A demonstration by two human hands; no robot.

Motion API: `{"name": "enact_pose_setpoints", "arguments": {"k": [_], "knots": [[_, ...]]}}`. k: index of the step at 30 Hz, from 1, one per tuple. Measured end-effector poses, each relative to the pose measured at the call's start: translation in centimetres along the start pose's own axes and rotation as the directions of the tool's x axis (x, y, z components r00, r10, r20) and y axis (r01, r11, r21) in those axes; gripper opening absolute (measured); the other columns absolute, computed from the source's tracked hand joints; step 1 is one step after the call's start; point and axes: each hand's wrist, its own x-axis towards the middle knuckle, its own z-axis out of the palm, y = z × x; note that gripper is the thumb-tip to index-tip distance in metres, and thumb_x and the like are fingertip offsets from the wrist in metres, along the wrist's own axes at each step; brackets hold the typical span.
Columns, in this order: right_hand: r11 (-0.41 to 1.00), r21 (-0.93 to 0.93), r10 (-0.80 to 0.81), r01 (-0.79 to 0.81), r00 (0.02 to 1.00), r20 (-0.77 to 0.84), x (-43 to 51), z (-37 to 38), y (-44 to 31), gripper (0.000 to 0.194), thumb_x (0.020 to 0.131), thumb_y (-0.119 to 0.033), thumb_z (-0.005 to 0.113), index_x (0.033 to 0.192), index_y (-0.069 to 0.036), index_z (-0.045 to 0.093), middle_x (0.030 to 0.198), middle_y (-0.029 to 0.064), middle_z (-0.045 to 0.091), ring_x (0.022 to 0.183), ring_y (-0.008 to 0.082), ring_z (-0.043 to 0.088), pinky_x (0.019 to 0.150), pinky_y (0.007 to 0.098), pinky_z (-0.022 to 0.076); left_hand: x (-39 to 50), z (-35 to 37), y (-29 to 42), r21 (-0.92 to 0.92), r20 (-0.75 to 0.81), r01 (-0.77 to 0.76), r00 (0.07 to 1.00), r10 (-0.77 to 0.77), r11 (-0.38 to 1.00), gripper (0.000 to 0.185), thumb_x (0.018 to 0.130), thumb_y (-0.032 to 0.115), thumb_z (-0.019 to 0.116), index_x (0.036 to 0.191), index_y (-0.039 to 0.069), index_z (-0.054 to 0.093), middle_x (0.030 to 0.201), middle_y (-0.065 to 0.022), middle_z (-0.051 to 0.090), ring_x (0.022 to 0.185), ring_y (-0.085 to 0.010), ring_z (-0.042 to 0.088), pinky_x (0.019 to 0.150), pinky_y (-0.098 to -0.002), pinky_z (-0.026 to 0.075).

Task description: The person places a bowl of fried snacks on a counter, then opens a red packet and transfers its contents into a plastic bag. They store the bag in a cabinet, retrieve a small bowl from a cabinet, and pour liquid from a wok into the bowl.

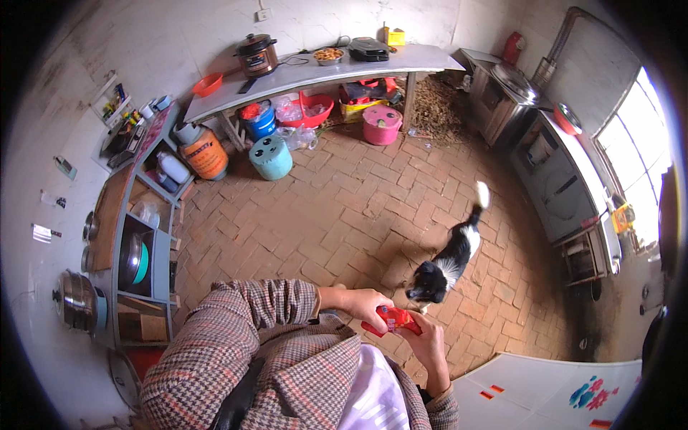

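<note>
A small red plastic packet (395, 319) is gripped at both ends, in front of my chest. My left hand (366, 308) holds its left end, the thumb lying along the wrapper. My right hand (427, 337) pinches the other end between thumb and fingers. Whether the packet is torn open cannot be made out. Just beyond my hands a black and white dog (443, 266) stands on the brick floor, its head close to the packet and its tail raised.
At the back, a long table (306, 75) bears an electric pressure cooker (257, 56). An orange gas cylinder (204, 154), a turquoise stool (270, 158) and a pink stool (382, 126) stand on the brick floor (301, 226). Shelving (161, 263) lines the left; a white panel (527, 387) lies close right.
</note>
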Motion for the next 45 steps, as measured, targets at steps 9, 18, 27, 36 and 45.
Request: {"name": "enact_pose_setpoints", "arguments": {"k": [9,18,27,36,45], "knots": [[0.981,-0.119,-0.115,0.152,0.956,0.271,10.6,5.6,-3.7,0.056,0.080,-0.030,0.076,0.130,-0.014,0.057,0.089,0.0160,0.071,0.079,0.0319,0.070,0.069,0.0377,0.0548,-4.6,-7.2,-5.8,0.120,-0.198,0.066,0.979,-0.041,0.991,0.051,0.065,0.040,0.073,0.102,0.005,0.067,0.089,-0.0166,0.070,0.082,-0.0322,0.068,0.075,-0.0398,0.053],[0.950,-0.094,-0.218,0.297,0.850,0.480,30.1,18.8,-14.8,0.073,0.085,-0.036,0.071,0.146,-0.014,0.038,0.086,0.0196,0.070,0.079,0.0376,0.069,0.068,0.0432,0.0547,-12.7,-26.6,-19.3,0.239,-0.230,0.046,0.973,0.011,0.970,0.052,0.059,0.044,0.072,0.086,0.000,0.067,0.082,-0.0215,0.069,0.078,-0.0363,0.068,0.074,-0.0428,0.054],[0.996,-0.001,-0.082,0.089,0.916,0.394,46.9,26.3,-20.2,0.055,0.084,-0.027,0.073,0.132,-0.011,0.053,0.080,0.0199,0.068,0.072,0.0353,0.070,0.059,0.0403,0.0542,-18.6,-41.3,-30.1,-0.059,-0.562,-0.135,0.824,0.078,0.989,0.076,0.079,0.042,0.076,0.139,0.006,0.045,0.140,-0.0172,0.047,0.130,-0.0310,0.045,0.108,-0.0425,0.038],[0.881,0.261,0.288,-0.394,0.886,0.364,61.4,26.5,-12.4,0.055,0.089,-0.017,0.069,0.137,-0.005,0.046,0.077,0.0061,0.068,0.050,0.0103,0.060,0.043,0.0240,0.0494,-17.3,-52.6,-47.2,-0.570,-0.404,0.230,0.758,-0.512,0.789,0.046,0.088,0.033,0.072,0.124,0.007,0.062,0.124,-0.0084,0.062,0.116,-0.0203,0.054,0.098,-0.0354,0.044],[0.534,0.651,0.490,-0.539,0.825,0.281,75.2,24.6,-9.4,0.050,0.092,-0.013,0.066,0.137,-0.008,0.046,0.076,0.0016,0.064,0.045,0.0086,0.054,0.040,0.0227,0.0458,-8.6,-74.6,-61.2,-0.513,-0.497,0.510,0.479,-0.723,0.690,0.053,0.080,0.032,0.072,0.121,0.002,0.062,0.121,-0.0186,0.062,0.114,-0.0291,0.057,0.097,-0.0387,0.045]]}}
